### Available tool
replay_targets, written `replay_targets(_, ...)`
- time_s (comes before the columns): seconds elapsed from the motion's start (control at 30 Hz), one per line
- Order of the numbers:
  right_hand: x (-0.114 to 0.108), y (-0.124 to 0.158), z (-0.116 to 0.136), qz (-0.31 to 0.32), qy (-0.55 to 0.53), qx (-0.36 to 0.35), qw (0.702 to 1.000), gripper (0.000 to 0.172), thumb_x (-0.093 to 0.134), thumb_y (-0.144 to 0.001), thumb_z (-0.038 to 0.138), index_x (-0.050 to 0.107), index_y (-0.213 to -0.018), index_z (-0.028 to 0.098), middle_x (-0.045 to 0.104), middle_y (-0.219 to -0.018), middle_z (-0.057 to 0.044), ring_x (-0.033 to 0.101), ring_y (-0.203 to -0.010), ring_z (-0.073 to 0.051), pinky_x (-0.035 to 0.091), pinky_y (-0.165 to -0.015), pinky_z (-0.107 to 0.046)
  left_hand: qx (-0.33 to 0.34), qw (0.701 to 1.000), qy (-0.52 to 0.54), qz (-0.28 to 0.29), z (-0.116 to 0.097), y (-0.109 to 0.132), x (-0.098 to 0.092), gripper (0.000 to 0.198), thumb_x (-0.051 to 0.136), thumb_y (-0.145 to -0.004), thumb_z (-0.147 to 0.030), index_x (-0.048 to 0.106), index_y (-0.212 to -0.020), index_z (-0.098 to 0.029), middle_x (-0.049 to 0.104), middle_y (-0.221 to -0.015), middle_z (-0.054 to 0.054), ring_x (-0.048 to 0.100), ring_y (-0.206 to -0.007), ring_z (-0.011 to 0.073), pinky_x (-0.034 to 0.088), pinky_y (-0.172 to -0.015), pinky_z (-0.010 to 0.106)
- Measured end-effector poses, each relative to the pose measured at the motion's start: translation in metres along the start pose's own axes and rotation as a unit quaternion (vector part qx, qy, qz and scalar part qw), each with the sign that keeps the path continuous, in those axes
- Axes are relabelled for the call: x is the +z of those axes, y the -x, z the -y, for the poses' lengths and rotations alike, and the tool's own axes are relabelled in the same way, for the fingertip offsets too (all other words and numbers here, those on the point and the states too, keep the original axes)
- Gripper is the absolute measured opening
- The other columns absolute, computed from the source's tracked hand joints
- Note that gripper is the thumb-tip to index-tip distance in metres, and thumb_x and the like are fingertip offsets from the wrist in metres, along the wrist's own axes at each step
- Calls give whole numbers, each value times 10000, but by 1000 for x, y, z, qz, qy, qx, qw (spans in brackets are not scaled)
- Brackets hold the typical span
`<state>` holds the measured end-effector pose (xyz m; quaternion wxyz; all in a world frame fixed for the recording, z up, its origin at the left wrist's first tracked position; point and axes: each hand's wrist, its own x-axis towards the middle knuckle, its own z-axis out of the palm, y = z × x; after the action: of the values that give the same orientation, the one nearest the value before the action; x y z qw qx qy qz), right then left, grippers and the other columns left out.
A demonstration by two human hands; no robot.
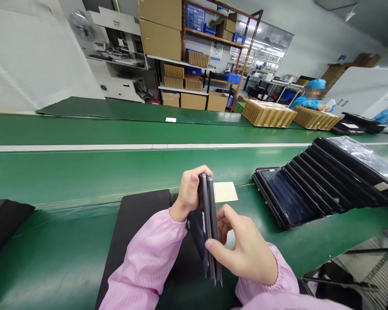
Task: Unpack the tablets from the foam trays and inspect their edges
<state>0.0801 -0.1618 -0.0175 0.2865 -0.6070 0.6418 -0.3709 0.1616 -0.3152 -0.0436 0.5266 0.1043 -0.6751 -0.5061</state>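
Note:
Two thin dark tablets (211, 228) stand on edge, pressed face to face, above a black mat (142, 224) on the green bench. My left hand (190, 191) is closed around their far upper end, thumb on top. On their near right side my right hand (245, 245) pinches the edges, with the thumb toward me and the fingers curled behind. Just beyond the tablets lies a cream sheet of small round dots (225, 192), partly covered by them.
A leaning row of black tablets (310, 189) lies to the right, the nearest showing its screen. At the left edge sits a black object (6, 219). Across the green bench (84, 165) stand cardboard-divided boxes (268, 114), and a person in blue (310, 101) works behind them.

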Motion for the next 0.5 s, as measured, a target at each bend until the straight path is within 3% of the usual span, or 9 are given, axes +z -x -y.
replay_targets(0.33, -1, -10, -3, 57, -15, 15, 998, 337, 678, -722, 404, 388, -800, 252, 545, -654, 59, 529, -558, -138, 377, -557, -261, -17, 1000, -8, 6, 0, 4, -1, 715, 248, -833, -853, 480, -583, -224, 464, -509, 0, 377, -468, 147, 289, -474, 323)
replay_targets(0.5, -1, -23, -15, 100, -88, -47, 990, 284, 522, -882, 490, 369, -849, 252, 513, -654, 51, 493, -571, -148, 390, -569, -278, -35, 999, 19, -20, 4, -2, -4, 704, 284, -826, -852, 498, -581, -227, 474, -511, 8, 400, -469, 153, 301, -465, 320)
